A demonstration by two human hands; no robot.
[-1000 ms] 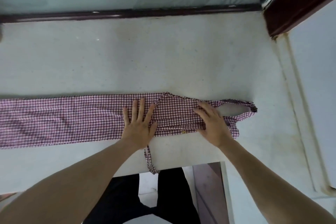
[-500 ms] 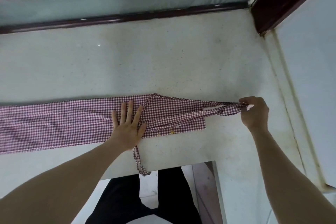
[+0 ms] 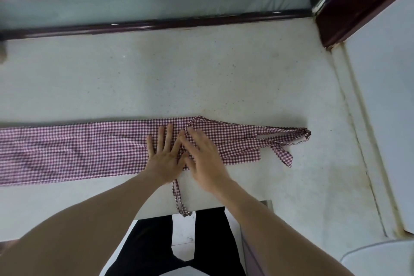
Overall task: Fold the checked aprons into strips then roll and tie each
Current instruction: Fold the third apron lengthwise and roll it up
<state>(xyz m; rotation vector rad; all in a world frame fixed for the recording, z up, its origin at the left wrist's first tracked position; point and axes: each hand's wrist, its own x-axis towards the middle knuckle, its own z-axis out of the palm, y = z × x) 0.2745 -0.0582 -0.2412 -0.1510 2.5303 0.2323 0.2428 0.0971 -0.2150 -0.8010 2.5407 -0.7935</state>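
Checked apron point(image 3: 78, 152) strip lies under both flat, open hands: left hand point(image 3: 164, 155), right hand point(image 3: 202, 158).

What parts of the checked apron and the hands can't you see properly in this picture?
- Apron, head view: its left end runs off the picture's left edge, so its full length is unknown.
- Cloth under the left hand and right hand: covered by the palms.
- Right hand: motion-blurred, so its fingers' contact with the cloth is unclear.
- Tie strap: hangs over the counter edge; how its tip ends is too small to tell.
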